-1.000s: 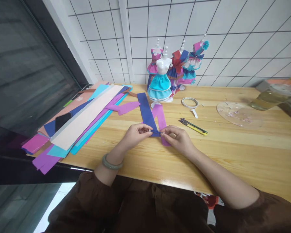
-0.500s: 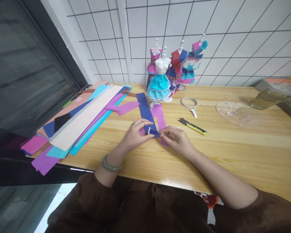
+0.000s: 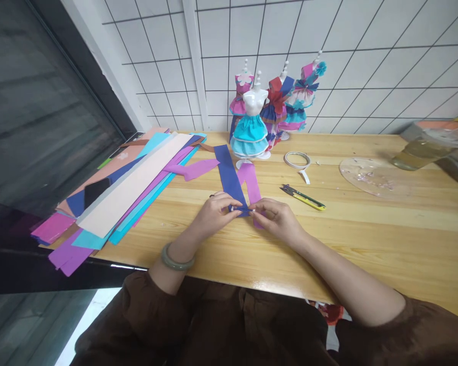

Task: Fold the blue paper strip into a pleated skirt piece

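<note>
Between my two hands is a small gathered piece of dark blue crepe paper (image 3: 245,209) with whitish bits at its ends. My left hand (image 3: 217,211) pinches its left end between thumb and fingers, and my right hand (image 3: 277,216) pinches the right end. A flat dark blue paper strip (image 3: 229,170) lies just beyond and partly under my fingers. Beside it, a folded purple strip (image 3: 252,183) runs beneath the right fingertips.
Coloured paper strips (image 3: 137,188) are piled at left, a black phone-like object (image 3: 96,192) among them. Doll forms in paper dresses (image 3: 250,134) stand at the back. A tape roll (image 3: 297,160), thread snips and yellow cutter (image 3: 303,197), clear plate (image 3: 366,178) and drink cup (image 3: 420,152) are rightward.
My left fingers have closed onto the left end of the gathered blue paper, which fanned out loosely before. The right hand stays nearly in place.
</note>
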Motion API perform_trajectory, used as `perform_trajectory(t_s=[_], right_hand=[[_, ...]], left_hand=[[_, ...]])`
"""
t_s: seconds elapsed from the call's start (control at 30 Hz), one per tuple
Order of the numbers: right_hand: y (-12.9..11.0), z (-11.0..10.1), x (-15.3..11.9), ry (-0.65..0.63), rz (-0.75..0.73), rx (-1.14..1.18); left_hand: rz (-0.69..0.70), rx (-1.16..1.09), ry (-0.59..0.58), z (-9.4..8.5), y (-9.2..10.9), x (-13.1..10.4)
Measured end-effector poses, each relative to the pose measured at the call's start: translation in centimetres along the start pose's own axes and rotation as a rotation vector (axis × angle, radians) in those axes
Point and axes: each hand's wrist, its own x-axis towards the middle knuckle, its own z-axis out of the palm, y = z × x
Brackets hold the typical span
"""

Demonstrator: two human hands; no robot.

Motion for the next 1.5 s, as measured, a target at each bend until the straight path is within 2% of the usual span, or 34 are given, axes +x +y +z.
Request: perform_trajectory(t_s=[0.2, 0.37, 0.57, 0.77, 1.0, 1.1, 1.3, 1.5], right_hand=[[0.12, -0.18, 0.05, 0.005, -0.014, -0.001], [0.07, -0.27, 0.15, -0.007, -0.015, 0.009], [-0.04, -0.27, 0.13, -0.028, 0.002, -0.011], [0.18, -0.03, -0.02, -0.010, 0.094, 0.072], [0.02, 0.04, 0.00, 0.049, 0.207, 0.261], [0.05, -0.01, -0.02, 0.035, 0.214, 0.287], [0.24, -0.09, -0.06, 0.006, 0.168, 0.198], [0.31, -0.02, -0.07, 0.000, 0.200, 0.292]], left_hand=[[-0.069, -0.003, -0.031, -0.10, 0.02, -0.02], [-0.076, -0.011, -0.049, -0.16, -0.03, 0.01], [-0.117, -0.051, -0.033, -0.09, 0.21, 0.03], [-0.279, -0.192, -0.044, 0.05, -0.21, -0.26], [-0.511, -0.503, -0.052, 0.28, -0.72, -0.39], [-0.539, -0.576, -0.045, 0.11, -0.50, -0.20], [-0.570, -0.619, -0.044, -0.18, -0.23, -0.02], [-0.589, -0.672, -0.086, -0.35, -0.41, -0.15]])
